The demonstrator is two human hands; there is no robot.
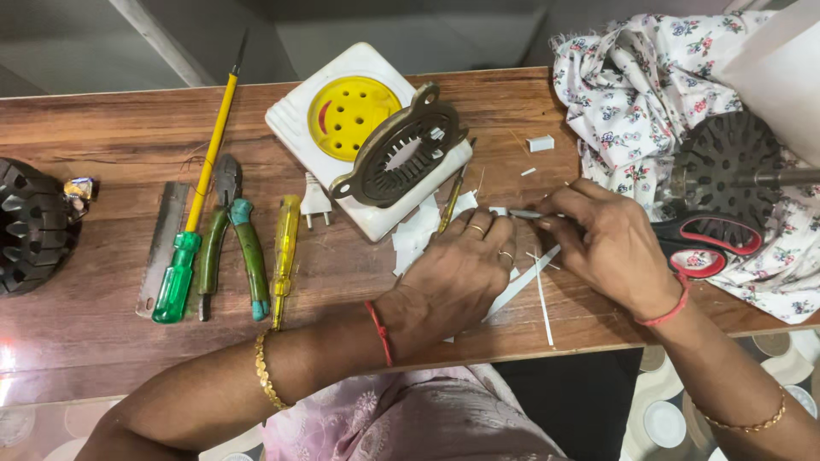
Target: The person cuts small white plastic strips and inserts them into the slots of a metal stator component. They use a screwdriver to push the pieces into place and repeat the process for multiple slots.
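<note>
tools (231, 239) left, scissors (713, 243) right, gap between

left hand (461, 269): covers what its fingers pinch
black wheel (30, 226): cut by left edge
scissors (709, 243): blades hidden behind right hand (611, 243)

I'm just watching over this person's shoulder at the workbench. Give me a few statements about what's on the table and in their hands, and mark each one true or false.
1. Both hands, left hand and right hand, pinch a thin white strip. True.
2. The pliers have red handles. False: the handles are green.
3. A ring-shaped metal part rests on the white and yellow square block. True.
4. The scissors lie beside the screwdrivers. False: they lie by the flowered cloth, at the other end.
</note>
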